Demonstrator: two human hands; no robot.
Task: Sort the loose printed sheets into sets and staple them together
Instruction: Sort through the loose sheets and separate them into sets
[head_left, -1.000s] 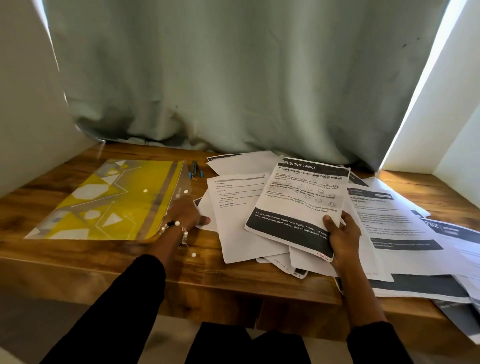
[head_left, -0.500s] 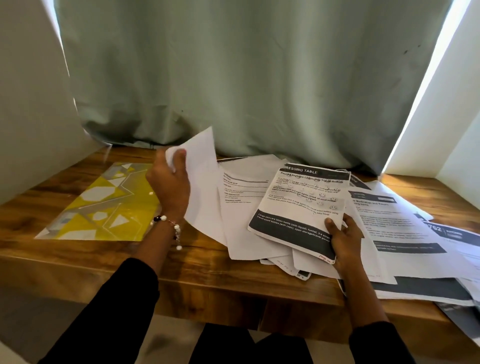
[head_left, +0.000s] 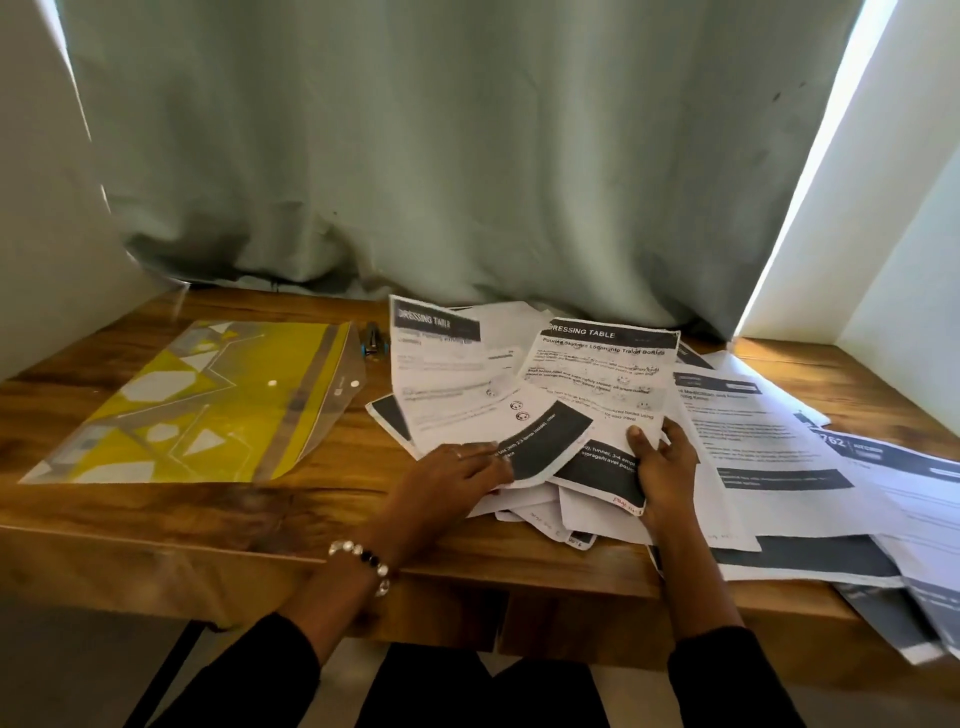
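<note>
Head view: two "DRESSING TABLE" sheets lie side by side atop the paper pile at the counter's (head_left: 156, 525) middle, likely paired as one set. Left hand (head_left: 447, 480) rests with straight fingers (head_left: 488, 462) on the left sheet's (head_left: 457, 384) bottom edge at 6 o'clock. Right hand (head_left: 662, 467) pinches the right sheet (head_left: 597, 384) at its 5 o'clock corner. Stapler (head_left: 373, 340) waits at 11 o'clock, beside a yellow folder (head_left: 218, 400).

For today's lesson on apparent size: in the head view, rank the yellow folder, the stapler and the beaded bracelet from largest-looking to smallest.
1. yellow folder, plainly largest.
2 and 3. stapler and beaded bracelet look alike; the bracelet lies nearer the camera, so no ranking.
</note>
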